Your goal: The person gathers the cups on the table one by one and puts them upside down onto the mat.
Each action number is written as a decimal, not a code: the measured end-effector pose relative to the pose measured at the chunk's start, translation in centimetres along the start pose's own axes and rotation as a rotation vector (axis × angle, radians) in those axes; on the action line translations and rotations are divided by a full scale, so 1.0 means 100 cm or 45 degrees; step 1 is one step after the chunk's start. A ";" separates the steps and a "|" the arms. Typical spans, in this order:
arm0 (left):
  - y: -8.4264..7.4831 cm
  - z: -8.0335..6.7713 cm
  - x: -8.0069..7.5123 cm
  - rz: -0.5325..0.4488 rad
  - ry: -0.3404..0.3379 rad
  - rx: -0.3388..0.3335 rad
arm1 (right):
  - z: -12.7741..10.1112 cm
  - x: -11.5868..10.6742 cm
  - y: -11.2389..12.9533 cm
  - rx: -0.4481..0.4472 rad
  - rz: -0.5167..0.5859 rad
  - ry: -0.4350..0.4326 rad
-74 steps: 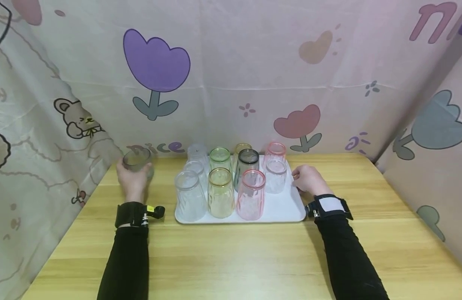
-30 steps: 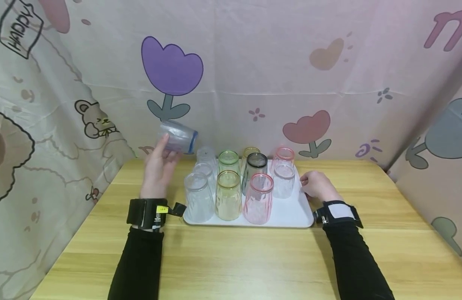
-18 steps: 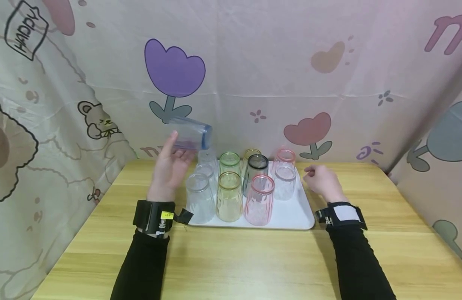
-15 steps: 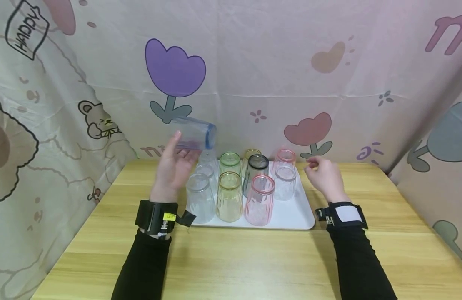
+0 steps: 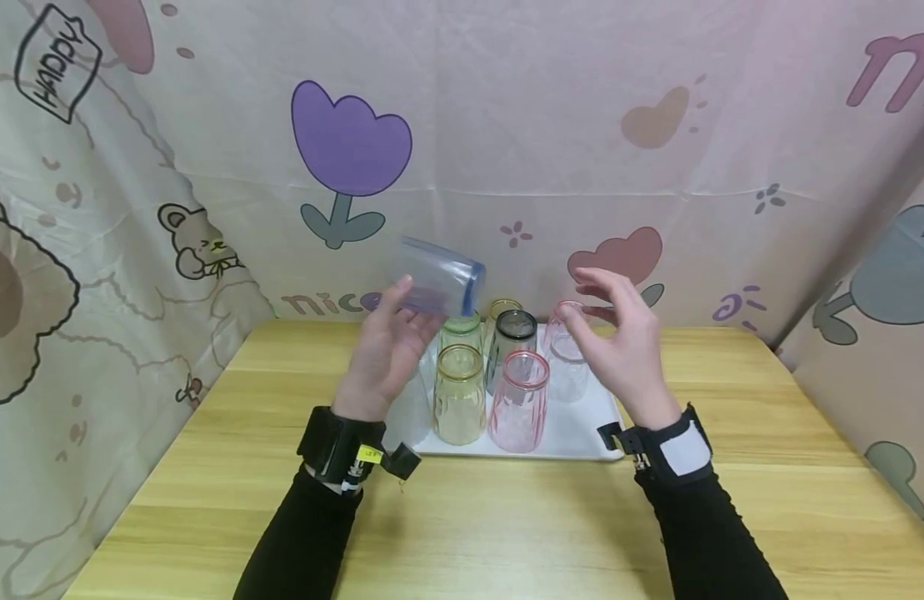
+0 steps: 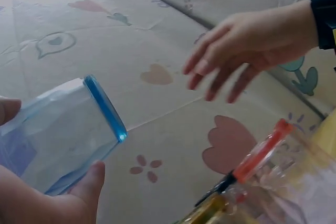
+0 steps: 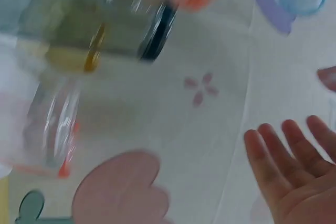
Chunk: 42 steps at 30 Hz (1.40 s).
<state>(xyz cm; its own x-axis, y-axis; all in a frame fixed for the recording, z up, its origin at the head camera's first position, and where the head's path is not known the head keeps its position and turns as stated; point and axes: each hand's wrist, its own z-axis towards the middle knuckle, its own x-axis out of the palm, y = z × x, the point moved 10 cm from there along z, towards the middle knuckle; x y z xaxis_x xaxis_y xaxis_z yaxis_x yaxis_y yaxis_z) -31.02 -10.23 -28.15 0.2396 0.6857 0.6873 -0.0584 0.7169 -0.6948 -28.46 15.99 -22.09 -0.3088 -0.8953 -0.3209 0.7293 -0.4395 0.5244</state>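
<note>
My left hand (image 5: 387, 350) holds a clear glass (image 5: 439, 279) with a blue ring at one end, tipped almost onto its side above the back of the tray. In the left wrist view, thumb and fingers lie on both sides of this glass (image 6: 58, 129), blue end pointing away. My right hand (image 5: 619, 342) is raised over the tray's right side, fingers apart and slightly bent, touching nothing visible. The white tray (image 5: 600, 429) carries several glasses, among them a yellow-ringed one (image 5: 459, 400), a pink one (image 5: 519, 408) and a dark one (image 5: 514, 346).
Clear glasses (image 5: 409, 412) at the tray's left are partly hidden by my left hand. A green-ringed glass (image 5: 462, 329) stands behind, below the held one. The wooden table (image 5: 491, 525) runs back to a patterned cloth (image 5: 499, 117).
The left hand has lifted the blue-ringed glass from the table's left, tipped it sideways and brought it right over the tray. The right hand has left the tray's edge, risen and spread its fingers.
</note>
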 end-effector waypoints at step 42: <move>0.004 -0.010 0.034 0.425 0.298 -0.048 | -0.008 -0.002 0.061 -0.315 -0.042 -0.049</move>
<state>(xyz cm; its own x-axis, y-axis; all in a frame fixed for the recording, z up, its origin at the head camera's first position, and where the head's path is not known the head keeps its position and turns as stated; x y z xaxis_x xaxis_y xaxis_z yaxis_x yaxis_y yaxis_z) -29.28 -7.69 -26.32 0.4275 0.8296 0.3592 -0.1359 0.4518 -0.8817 -23.42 13.55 -19.49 -0.3546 -0.8848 -0.3022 0.8441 -0.4420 0.3035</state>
